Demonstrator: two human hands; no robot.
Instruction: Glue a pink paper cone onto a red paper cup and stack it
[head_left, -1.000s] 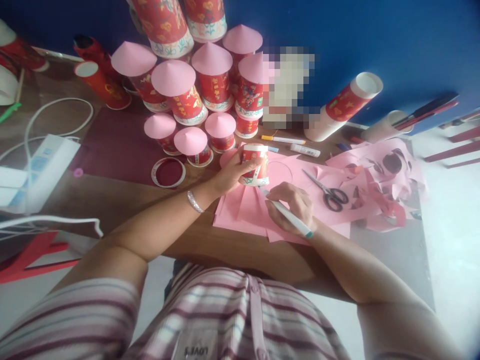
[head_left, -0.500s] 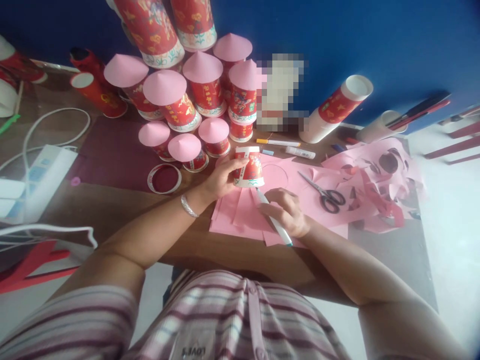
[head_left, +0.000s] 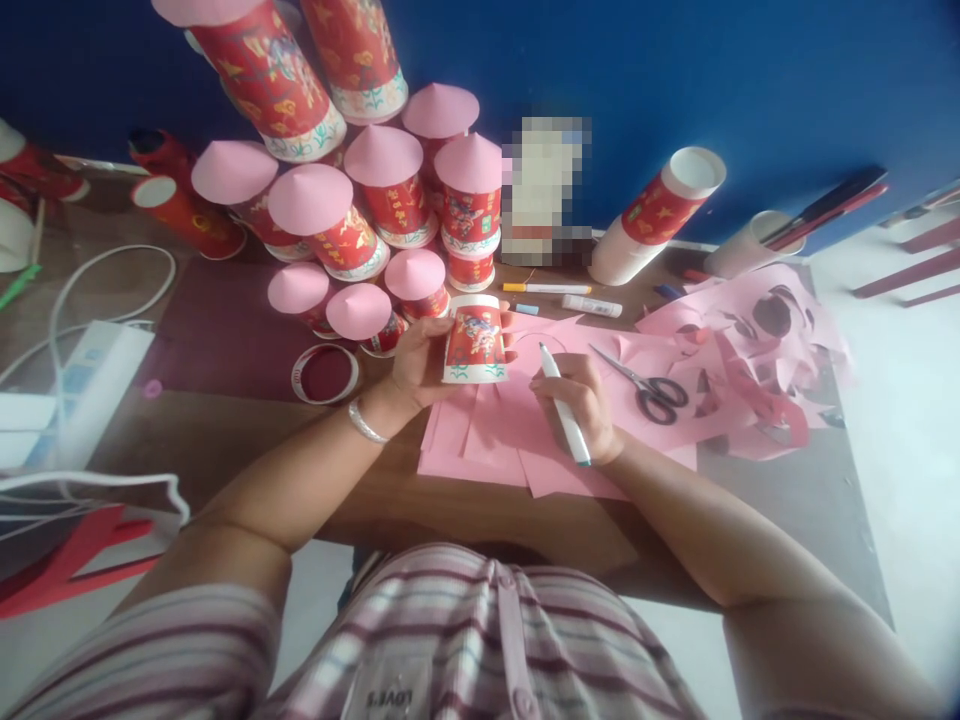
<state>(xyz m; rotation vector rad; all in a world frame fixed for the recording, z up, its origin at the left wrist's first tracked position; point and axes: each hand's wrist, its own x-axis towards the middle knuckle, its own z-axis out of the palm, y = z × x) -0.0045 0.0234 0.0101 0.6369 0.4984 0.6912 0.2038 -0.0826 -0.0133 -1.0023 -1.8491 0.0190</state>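
Note:
A red paper cup (head_left: 477,340) with a colourful figure and green strokes on its white lower band is held by my left hand (head_left: 421,365), its fingers wrapped round behind it. My right hand (head_left: 583,405) grips a white marker (head_left: 568,425), its tip pointing up and away from me, a short way right of the cup. Under both hands lie sheets of pink paper (head_left: 487,450). Black-handled scissors (head_left: 660,398) rest on the pink paper just right of my right hand.
Several red cups with pink cone tops (head_left: 310,200) stand behind my left hand. A roll of tape (head_left: 324,375) lies left of it. Pens and a glue stick (head_left: 592,306) lie behind the paper. Pink scraps (head_left: 757,370) are heaped right; a power strip (head_left: 86,395) sits far left.
The marker has drawn back from the cup's lower band, its tip now raised. My left hand has turned the cup, showing the figure instead of the white printed strip.

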